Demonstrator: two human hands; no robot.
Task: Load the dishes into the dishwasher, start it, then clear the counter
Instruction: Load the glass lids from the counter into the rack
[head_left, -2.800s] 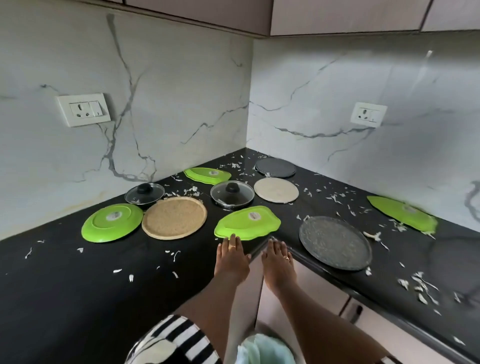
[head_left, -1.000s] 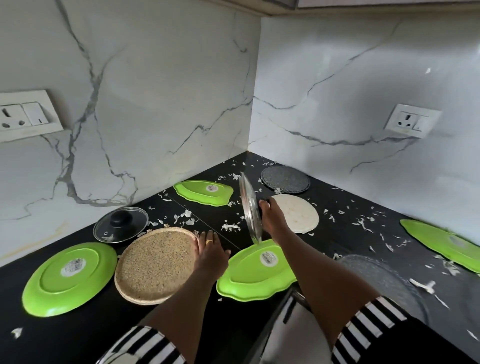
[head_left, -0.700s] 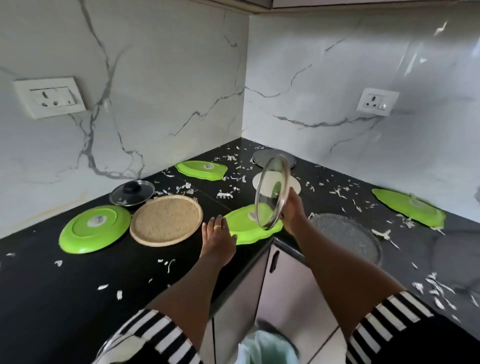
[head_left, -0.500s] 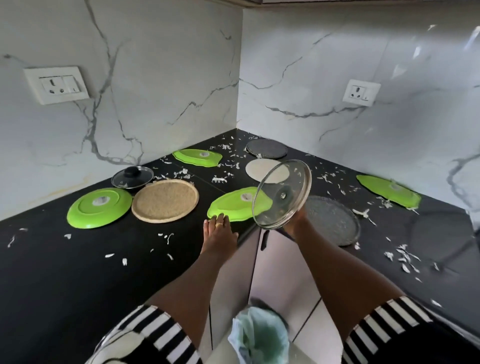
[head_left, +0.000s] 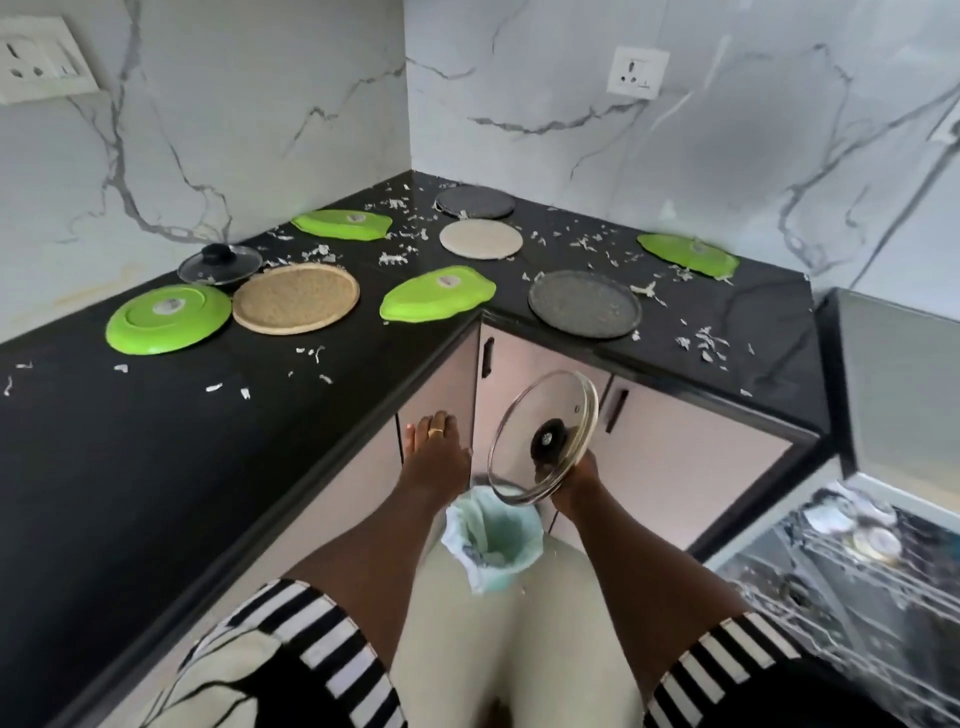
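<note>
My right hand (head_left: 569, 480) grips a glass pot lid (head_left: 543, 434) by its black knob, tilted on edge below the counter, above a lined bin (head_left: 491, 543). My left hand (head_left: 436, 457) hangs open beside the counter's front edge, holding nothing. On the black counter (head_left: 156, 441) lie a round green plate (head_left: 169, 317), a tan plate (head_left: 296, 297), a second glass lid (head_left: 221, 262), three green leaf-shaped plates (head_left: 436, 299) (head_left: 343, 224) (head_left: 688, 254), a cream plate (head_left: 480, 239) and two dark grey plates (head_left: 584, 304) (head_left: 475, 202). The open dishwasher's wire rack (head_left: 857, 582) shows at lower right.
White scraps (head_left: 698, 343) are scattered over the counter. Pale cabinet doors (head_left: 691, 457) with dark handles stand under the counter. A steel dishwasher body (head_left: 898, 384) rises at the right edge. Wall sockets (head_left: 638, 73) sit on the marble backsplash.
My right hand lifted the glass lid off the counter and carried it down and back, over the bin. My left hand left the countertop and dropped to its front edge. The view stepped back.
</note>
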